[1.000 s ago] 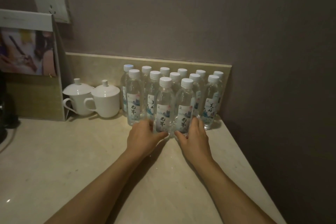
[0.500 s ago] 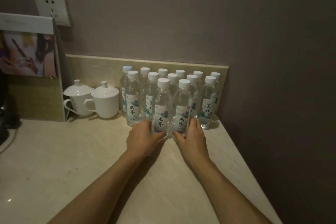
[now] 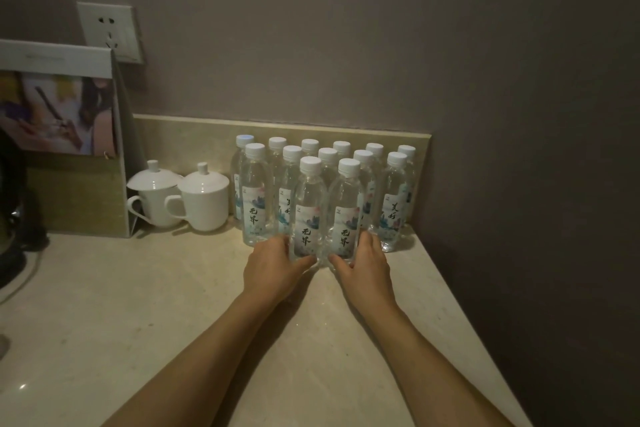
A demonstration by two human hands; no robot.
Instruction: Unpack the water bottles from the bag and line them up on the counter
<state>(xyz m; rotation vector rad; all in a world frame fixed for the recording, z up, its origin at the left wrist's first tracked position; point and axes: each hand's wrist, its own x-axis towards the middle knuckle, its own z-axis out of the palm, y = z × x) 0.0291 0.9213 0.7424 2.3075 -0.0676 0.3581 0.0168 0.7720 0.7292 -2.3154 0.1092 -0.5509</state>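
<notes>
Several clear water bottles with white caps and printed labels stand in rows at the back right of the beige counter (image 3: 138, 322). Two of them stand side by side in front. My left hand (image 3: 273, 267) grips the base of the front left bottle (image 3: 308, 208), fingers curled round its left side. My right hand (image 3: 367, 265) grips the base of the front right bottle (image 3: 346, 211) from the right. Both bottles stand upright on the counter and touch each other. No bag is in view.
Two white lidded cups (image 3: 204, 198) stand left of the bottles. A standing card holder with a printed picture (image 3: 65, 135) is at the far left, below a wall socket (image 3: 109, 31). The wall closes the right side; the counter edge runs down at the lower right.
The two front bottles and both hands have barely moved; the view has shifted slightly. Both hands keep their grip.
</notes>
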